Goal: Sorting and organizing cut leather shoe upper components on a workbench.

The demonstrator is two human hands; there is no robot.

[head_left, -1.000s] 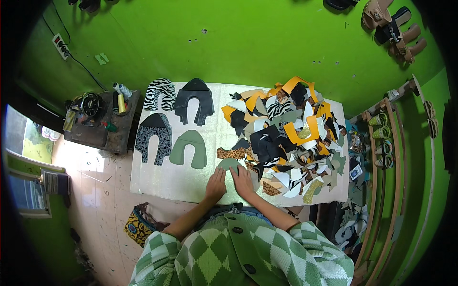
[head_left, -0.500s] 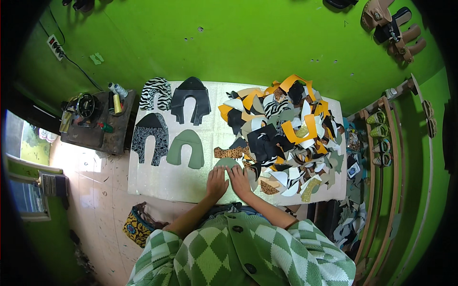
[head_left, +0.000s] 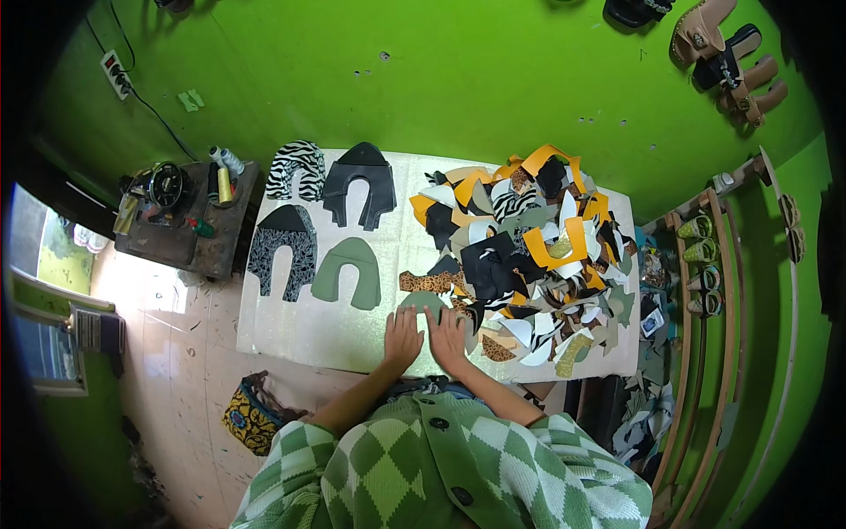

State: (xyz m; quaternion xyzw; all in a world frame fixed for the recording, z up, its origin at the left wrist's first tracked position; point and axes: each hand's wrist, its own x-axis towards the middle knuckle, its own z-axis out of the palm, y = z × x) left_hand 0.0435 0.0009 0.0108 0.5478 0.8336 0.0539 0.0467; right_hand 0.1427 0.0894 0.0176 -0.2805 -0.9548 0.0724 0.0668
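Note:
My left hand [head_left: 404, 337] and my right hand [head_left: 447, 338] rest side by side at the near side of the white-covered table [head_left: 300, 339]. Both have their fingers stretched forward, the fingertips on a sage-green rounded piece [head_left: 423, 301] of flat material; its near part is covered by them. Right beside it spreads a heap of cut scraps [head_left: 493, 264] in black, white, orange and animal prints. Further left lie four-sided rows of arch-shaped pieces: zebra-print [head_left: 280, 163], black [head_left: 359, 169], dark patterned [head_left: 280, 238] and plain green [head_left: 346, 269].
A dark side table [head_left: 198, 238] with a sewing machine [head_left: 165, 188] and thread spools [head_left: 224, 183] stands at the left. On the floor lies a patterned bag [head_left: 250, 414]. To the right is a wooden shoe rack [head_left: 723, 353]; sandals [head_left: 727, 66] hang on the green wall.
The whole view has shifted slightly. Both hands stay on the green piece with almost no movement against it.

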